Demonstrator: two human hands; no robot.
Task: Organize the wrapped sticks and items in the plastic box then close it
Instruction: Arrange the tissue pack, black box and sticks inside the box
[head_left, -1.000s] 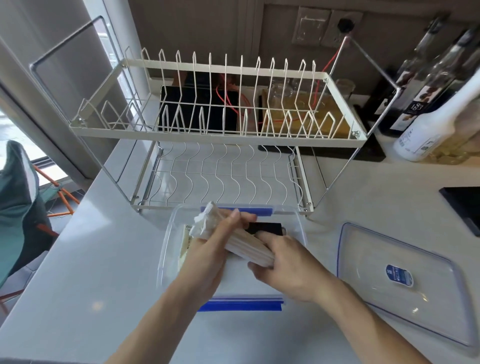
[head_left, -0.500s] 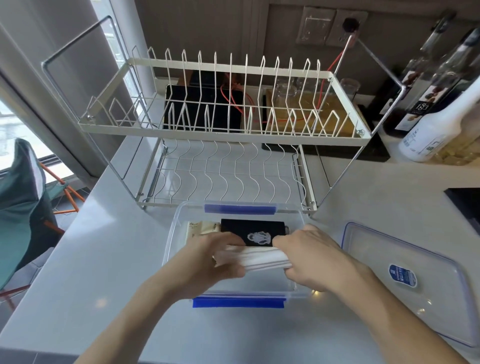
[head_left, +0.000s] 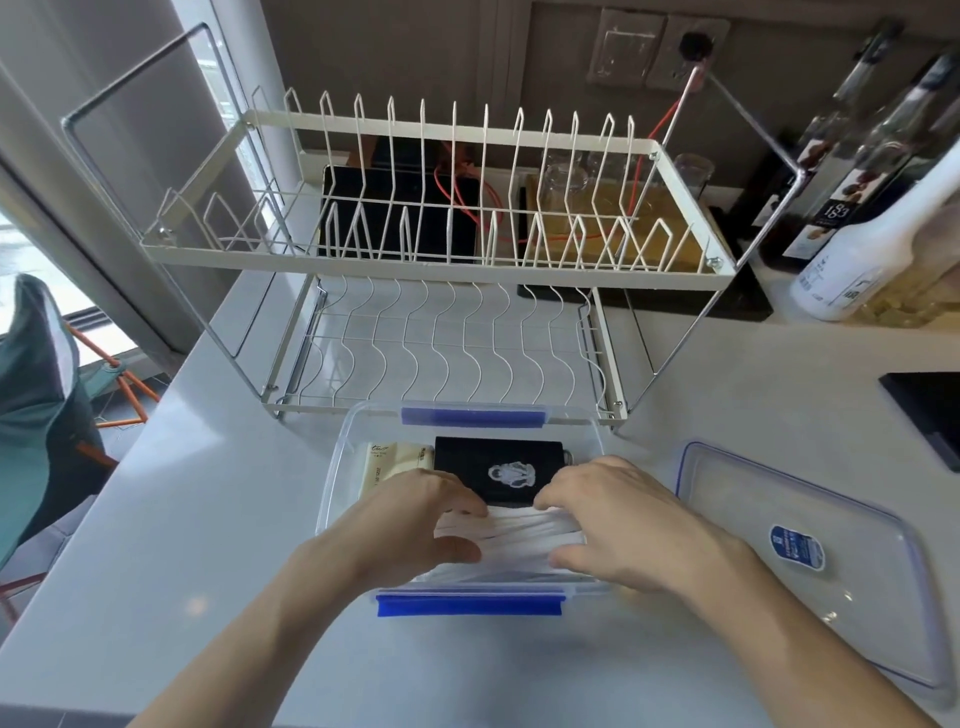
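Little can be read here. A dark bottle label (head_left: 835, 214) at the far right edge of the tabletop bears the white digits "183", printed twice, one above the other. In the plastic box (head_left: 337, 467) a cream packet (head_left: 395, 460) shows a cursive word beginning "tw"; the small print under it is too fine to read. The black packet (head_left: 498, 475) beside it carries only a white figure emblem. The blue sticker (head_left: 796, 547) on the lid (head_left: 857, 597) and the white bottle (head_left: 862, 270) have print too blurred to read.

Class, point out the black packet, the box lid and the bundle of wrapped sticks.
black packet (head_left: 498, 470): head view, its top face.
box lid (head_left: 748, 519): head view, its clear panel.
bundle of wrapped sticks (head_left: 511, 535): head view, its middle.
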